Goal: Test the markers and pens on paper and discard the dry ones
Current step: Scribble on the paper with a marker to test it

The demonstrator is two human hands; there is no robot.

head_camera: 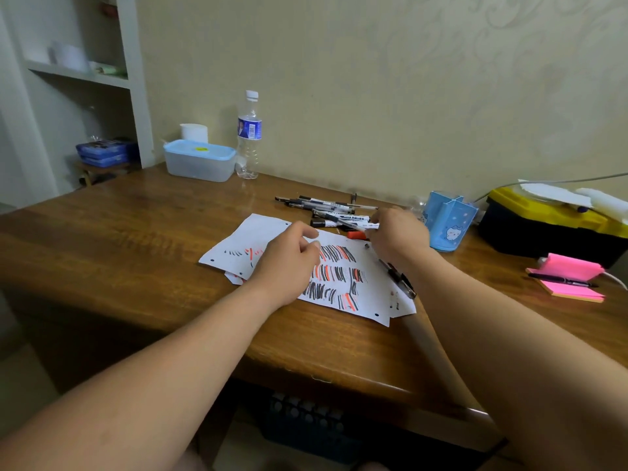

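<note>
- Desk (142,232): wooden; all the work lies toward its back half.
- Paper (343,300): loose white sheets overlapping flat on the desk, the top one covered with rows of black and red test strokes. Judged thin and apt to slide unless held down.
- Left hand (289,263): rests on the left part of the paper, fingers loosely curled, nothing seen in them.
- Spare pen (397,278): dark, lying on the right edge of the paper, under the right wrist.
- Right hand (397,232): fingers closed on one end of a pen (353,223), which is held above the far edge of the paper, pointing left.
- Handling, as judged: the pen is light, stiff and smooth-barrelled. Hold it at the lower barrel near the tip for writing; whether it is capped cannot be told.
- Red marker (356,235): lies just beyond the paper, below the held pen.
- Pile (326,205): more pens and markers lying loose, farther back.
- Holder (448,220): blue, divided, to the right of the pile.
- No discard bin is identified.
</note>
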